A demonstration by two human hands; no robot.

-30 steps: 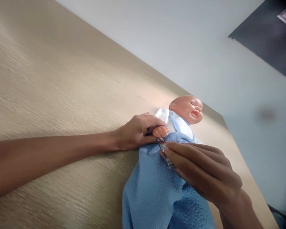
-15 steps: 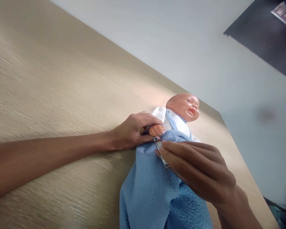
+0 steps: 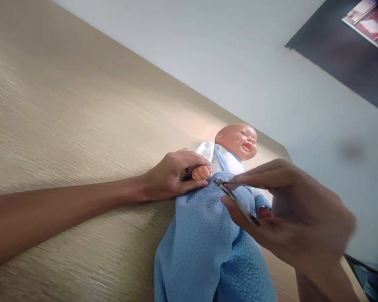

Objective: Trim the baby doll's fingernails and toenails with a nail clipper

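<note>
A baby doll (image 3: 208, 222) in a blue fleece outfit with white sleeves lies face up on the wooden table. My left hand (image 3: 173, 174) is closed around the doll's small fist (image 3: 201, 172), thumb below and fingers above it. Between the thumb and fingers of my right hand (image 3: 299, 209) is a metal nail clipper (image 3: 239, 204), its lever raised away from the body. The clipper's jaws hang over the doll's chest, a little to the right of the fist and apart from it. The doll's other hand is partly hidden behind my right hand.
The light wooden table (image 3: 66, 126) stretches off to the left, with its far edge running diagonally behind the doll's head. Beyond it is a pale wall (image 3: 208, 50). A dark panel (image 3: 330, 54) with a reddish picture is at the upper right.
My right hand has drawn the clipper back to the right, away from the doll's fist, and the clipper's lever now stands apart. My left hand keeps its hold on the fist.
</note>
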